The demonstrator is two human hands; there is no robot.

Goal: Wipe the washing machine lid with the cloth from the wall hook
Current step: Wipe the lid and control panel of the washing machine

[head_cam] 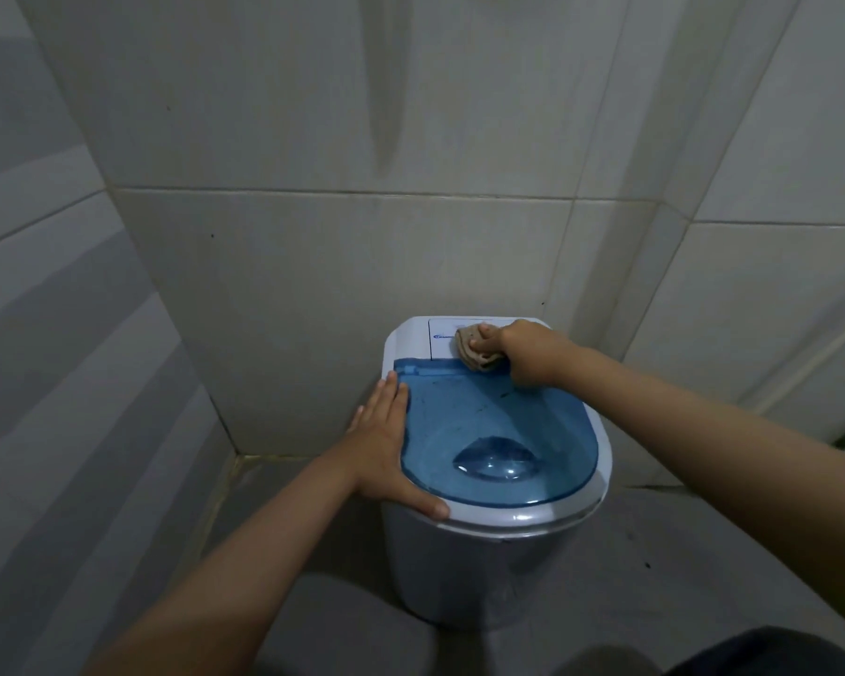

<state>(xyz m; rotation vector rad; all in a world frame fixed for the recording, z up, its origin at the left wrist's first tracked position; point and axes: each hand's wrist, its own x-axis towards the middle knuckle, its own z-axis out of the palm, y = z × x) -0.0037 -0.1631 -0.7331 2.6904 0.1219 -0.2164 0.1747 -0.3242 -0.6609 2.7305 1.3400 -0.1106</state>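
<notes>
A small white washing machine stands in a tiled corner, topped by a translucent blue lid with a few dark specks on it. My right hand is closed around a bunched beige cloth, pressing it on the white control panel at the back edge of the lid. My left hand lies flat with fingers spread on the machine's left rim, thumb along the front edge.
Pale tiled walls close in behind and on both sides of the machine. A white pipe runs diagonally down the right wall. Grey floor surrounds the base. No wall hook is in view.
</notes>
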